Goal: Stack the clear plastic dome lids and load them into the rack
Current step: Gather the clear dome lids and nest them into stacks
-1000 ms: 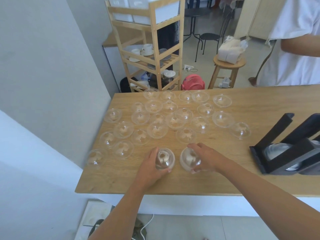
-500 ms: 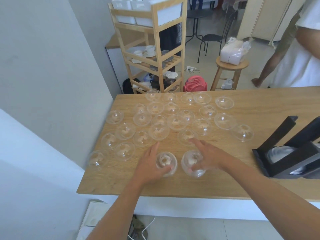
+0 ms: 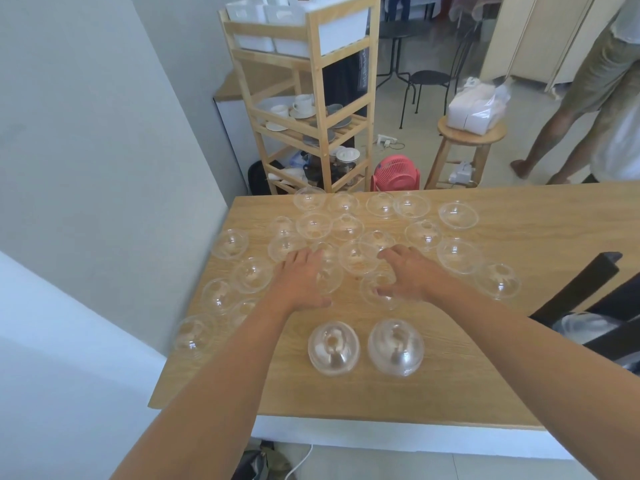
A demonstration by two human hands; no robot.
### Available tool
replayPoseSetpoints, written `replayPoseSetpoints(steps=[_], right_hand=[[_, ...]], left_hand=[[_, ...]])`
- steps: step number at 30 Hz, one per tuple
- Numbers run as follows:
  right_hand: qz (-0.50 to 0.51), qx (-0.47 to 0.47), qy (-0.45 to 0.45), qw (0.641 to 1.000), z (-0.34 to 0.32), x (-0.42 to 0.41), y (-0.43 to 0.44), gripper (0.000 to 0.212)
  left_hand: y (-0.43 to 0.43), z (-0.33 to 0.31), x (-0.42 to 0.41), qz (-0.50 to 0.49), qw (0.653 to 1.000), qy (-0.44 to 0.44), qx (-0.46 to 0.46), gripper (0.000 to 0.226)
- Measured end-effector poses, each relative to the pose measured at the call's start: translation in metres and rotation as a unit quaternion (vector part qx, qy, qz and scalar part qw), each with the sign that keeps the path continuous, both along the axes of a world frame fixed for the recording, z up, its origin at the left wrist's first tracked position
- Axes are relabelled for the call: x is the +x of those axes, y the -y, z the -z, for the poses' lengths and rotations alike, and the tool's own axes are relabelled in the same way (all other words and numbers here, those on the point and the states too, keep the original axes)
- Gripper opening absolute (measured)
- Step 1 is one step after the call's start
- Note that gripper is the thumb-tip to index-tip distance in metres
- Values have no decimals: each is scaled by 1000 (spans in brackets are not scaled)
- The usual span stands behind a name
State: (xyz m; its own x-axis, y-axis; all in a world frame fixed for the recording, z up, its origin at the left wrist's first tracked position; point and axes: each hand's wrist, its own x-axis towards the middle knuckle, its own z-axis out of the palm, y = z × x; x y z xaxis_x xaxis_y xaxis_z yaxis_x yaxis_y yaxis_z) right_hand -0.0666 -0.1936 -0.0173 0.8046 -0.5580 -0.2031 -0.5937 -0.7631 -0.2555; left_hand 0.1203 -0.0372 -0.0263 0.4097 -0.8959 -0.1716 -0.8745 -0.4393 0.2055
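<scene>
Wood table [image 3: 519, 237], clear dome lids [image 3: 457, 214] scattered mid-frame, both hands in the pile.
Left hand [image 3: 304, 278] lies flat, fingers straight, over a centre lid [image 3: 329, 280]; whether it actually touches is hard to call through clear plastic. Right hand [image 3: 407, 275] sits over a nearer lid [image 3: 375, 289], fingers bent, thumb low at its rim; grip or just touch, cannot tell. Two lid stacks [image 3: 334, 348] stand side by side at lower centre, apart from both hands (layer count unreadable). Black rack [image 3: 588, 289] is cut off by the right edge, with something clear and blurred inside it at lower right. Lids along the left table edge are smeared by blur, and the forearms hide parts of a couple more. Upper right, a second person [image 3: 595, 71] shows from the waist down only.
</scene>
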Motion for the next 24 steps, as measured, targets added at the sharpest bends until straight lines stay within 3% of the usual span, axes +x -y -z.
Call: replayPoseSetpoints(steps=[6,12,15,20,24], right_hand=[[-75,4,-53,996,4,44,22,91],[-125,-26,-96,987,8,84,38,113],[-152,-60,-138,977,13,96,41,118],[-173,-88,-171,966,18,105,41,118],[-175,-86,-172,965,15,108,40,114]], left_hand=[[38,2,14,53,993,36,99,121],[60,17,25,76,988,50,128,101],[65,24,26,83,983,67,147,107],[72,28,27,98,974,96,180,118],[72,28,27,100,973,113,175,101]])
